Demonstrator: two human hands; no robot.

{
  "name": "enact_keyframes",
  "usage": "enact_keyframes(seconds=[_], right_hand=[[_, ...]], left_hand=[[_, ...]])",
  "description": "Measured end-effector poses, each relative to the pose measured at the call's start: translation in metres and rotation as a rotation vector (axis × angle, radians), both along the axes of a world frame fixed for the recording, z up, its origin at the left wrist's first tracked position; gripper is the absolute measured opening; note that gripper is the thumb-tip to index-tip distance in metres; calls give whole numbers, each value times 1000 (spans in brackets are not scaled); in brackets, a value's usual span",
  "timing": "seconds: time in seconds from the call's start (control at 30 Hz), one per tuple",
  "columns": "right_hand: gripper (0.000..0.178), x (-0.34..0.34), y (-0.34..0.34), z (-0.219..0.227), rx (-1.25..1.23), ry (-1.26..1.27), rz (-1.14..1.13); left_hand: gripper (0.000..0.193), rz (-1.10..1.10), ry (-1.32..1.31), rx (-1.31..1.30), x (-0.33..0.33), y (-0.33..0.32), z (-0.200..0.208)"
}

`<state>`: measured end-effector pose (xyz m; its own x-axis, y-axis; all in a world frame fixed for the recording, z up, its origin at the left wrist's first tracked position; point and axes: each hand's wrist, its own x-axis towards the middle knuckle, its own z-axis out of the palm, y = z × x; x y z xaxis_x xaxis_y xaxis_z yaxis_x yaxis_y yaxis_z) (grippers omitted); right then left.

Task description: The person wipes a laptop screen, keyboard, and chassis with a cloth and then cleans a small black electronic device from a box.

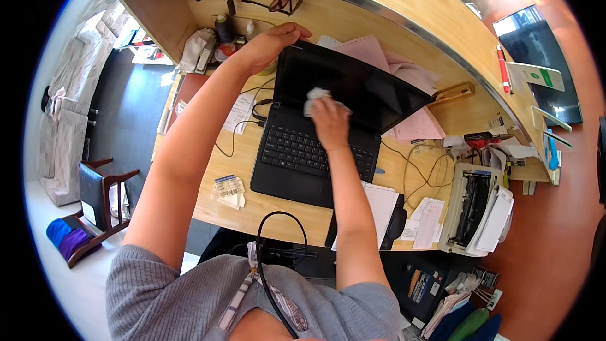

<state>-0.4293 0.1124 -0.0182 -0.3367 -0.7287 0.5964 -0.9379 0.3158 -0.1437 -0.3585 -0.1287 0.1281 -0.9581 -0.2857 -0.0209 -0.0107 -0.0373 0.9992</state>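
A black laptop (291, 181) stands opened on the wooden desk, its dark screen (372, 91) tilted back. At the screen's upper left corner is my left hand (268, 49), its fingers curled over the top edge and holding it. My right hand (331, 125), slightly blurred, presses a crumpled white tissue (317, 95) to the lower left part of the screen. Its forearm passes above the keyboard (290, 147), hiding some of the keys. A black cable (259, 122) runs into the laptop's left side.
Left of the laptop lies a small plastic packet (228, 189). Papers (380, 209), a black mouse (396, 220) and a printer (468, 211) are to the right. A raised wooden shelf (404, 0) curves behind the screen, with pink papers (420, 123) underneath.
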Motion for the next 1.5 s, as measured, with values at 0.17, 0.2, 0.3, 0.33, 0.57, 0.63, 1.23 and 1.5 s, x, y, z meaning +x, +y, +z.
enact_keyframes(seconds=[0.17,0.2,0.3,0.33,0.57,0.63,1.23,1.5], right_hand=[[26,-64,81,37,-417,3,-413],[28,-63,78,43,-538,-12,-477],[32,-38,23,44,-780,-141,-608],[32,-22,-1,46,-660,-53,-541],[24,44,-74,14,-66,309,106],[25,24,-43,-13,48,246,173],[23,-68,106,85,-356,-13,-423],[32,-16,123,14,35,-321,-662]], left_hand=[[29,32,-32,-5,3,-1,3],[30,32,-30,-18,2,3,5],[30,45,-4,-62,4,7,9],[30,46,18,-71,4,4,2],[31,20,1,-51,4,2,3],[31,19,37,-107,3,7,5],[35,36,23,-164,-2,5,1],[33,37,86,-163,2,2,-4]])
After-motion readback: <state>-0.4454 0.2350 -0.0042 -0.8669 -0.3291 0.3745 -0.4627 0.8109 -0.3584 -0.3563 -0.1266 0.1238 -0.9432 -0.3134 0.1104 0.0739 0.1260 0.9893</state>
